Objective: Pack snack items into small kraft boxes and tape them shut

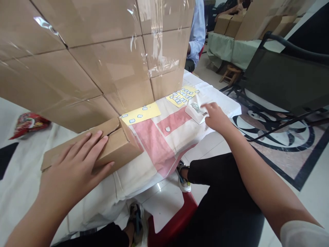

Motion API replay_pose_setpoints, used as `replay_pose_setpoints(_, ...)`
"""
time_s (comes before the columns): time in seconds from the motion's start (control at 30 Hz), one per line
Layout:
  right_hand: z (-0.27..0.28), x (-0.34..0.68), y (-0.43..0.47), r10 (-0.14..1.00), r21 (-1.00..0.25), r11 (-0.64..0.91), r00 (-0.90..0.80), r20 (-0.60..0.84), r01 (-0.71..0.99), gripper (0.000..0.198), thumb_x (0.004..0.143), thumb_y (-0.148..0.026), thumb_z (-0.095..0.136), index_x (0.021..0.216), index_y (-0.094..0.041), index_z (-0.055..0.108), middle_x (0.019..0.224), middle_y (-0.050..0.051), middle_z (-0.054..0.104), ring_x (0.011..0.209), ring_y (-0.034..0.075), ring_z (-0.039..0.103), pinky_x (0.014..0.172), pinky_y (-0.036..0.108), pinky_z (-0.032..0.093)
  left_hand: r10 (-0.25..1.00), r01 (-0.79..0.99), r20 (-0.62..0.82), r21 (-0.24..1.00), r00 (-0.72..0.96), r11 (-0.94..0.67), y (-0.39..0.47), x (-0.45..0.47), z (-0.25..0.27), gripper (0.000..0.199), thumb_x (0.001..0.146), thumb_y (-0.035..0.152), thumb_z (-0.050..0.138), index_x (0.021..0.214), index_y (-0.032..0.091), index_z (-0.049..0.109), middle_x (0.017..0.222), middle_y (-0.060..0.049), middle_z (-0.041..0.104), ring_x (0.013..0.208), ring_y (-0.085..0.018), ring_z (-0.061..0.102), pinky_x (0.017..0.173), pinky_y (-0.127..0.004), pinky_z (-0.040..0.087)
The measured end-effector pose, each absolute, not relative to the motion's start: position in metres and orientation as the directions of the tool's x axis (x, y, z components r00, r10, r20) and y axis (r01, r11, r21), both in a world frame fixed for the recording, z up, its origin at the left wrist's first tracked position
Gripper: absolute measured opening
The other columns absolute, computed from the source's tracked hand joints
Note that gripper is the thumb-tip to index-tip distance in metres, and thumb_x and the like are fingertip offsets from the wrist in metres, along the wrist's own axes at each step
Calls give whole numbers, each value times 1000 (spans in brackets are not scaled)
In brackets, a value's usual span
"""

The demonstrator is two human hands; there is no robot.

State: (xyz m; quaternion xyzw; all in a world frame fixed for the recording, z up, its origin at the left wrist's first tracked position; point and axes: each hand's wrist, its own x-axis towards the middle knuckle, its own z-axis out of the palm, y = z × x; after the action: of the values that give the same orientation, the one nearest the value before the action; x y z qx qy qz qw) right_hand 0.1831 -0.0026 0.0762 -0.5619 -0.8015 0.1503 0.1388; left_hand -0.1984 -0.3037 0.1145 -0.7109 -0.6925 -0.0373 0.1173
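Note:
My left hand (83, 154) lies on top of a long closed cardboard box (120, 145), fingers spread over its lid flaps. At the table's right side, my right hand (216, 116) is beside a white tape dispenser (195, 113) with a roll in it. Its fingers are curled in, and the fingertips are blurred. Whatever they may hold, I cannot make out. Yellow sheets (146, 112) bearing small blue-edged labels lie behind the box and the dispenser. A single small label (168, 129) is on the pink-and-cream tablecloth (151, 147).
A tall stack of taped cardboard boxes (110, 65) stands along the table's back. A red packet (29, 125) lies at the left. Beyond the table are a person in a light blue shirt (197, 31), a dark folding chair (277, 75) and a wooden stool (231, 72).

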Motion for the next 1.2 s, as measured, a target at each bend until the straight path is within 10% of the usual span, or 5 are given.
replay_pose_setpoints(0.33,93,181,-7,925,-324,227,-307,-225,919,58,84,-15,51,140,-30,54,142,14,50,126,39,51,96,51,49,913,981,397,-194,90,-12,-290,-204,99,75,97,55,48,162,22,28,155,-15,51,142,-39,49,114,-54,41)
replay_pose_setpoints(0.57,116,180,40,940,-509,181,-300,-162,841,22,79,-14,58,92,-20,75,111,12,74,103,31,66,90,42,51,786,929,517,-314,339,-194,-281,-150,134,56,92,34,65,144,19,53,140,-14,66,131,-39,58,107,-52,41)
replay_pose_setpoints(0.73,87,166,68,993,-690,119,-95,73,714,40,92,-23,33,116,-15,65,123,15,71,110,25,66,89,34,51,769,860,530,134,358,-493,-192,-46,123,28,93,18,62,120,24,64,118,-6,73,110,-25,65,96,-40,47)
replay_pose_setpoints(0.93,71,164,75,978,-961,144,117,175,234,21,81,-28,47,91,-18,62,89,8,73,86,23,68,82,37,52,945,496,327,822,-9,-280,-1,16,52,49,88,33,70,134,23,57,143,-12,59,137,-29,51,116,-46,40)
replay_pose_setpoints(1.2,84,178,62,999,-992,28,29,32,119,17,89,-34,52,93,-21,63,89,5,70,79,21,65,69,35,52,987,388,157,912,-31,-133,42,26,20,27,102,39,47,108,25,70,112,-4,71,109,-22,64,101,-36,48)
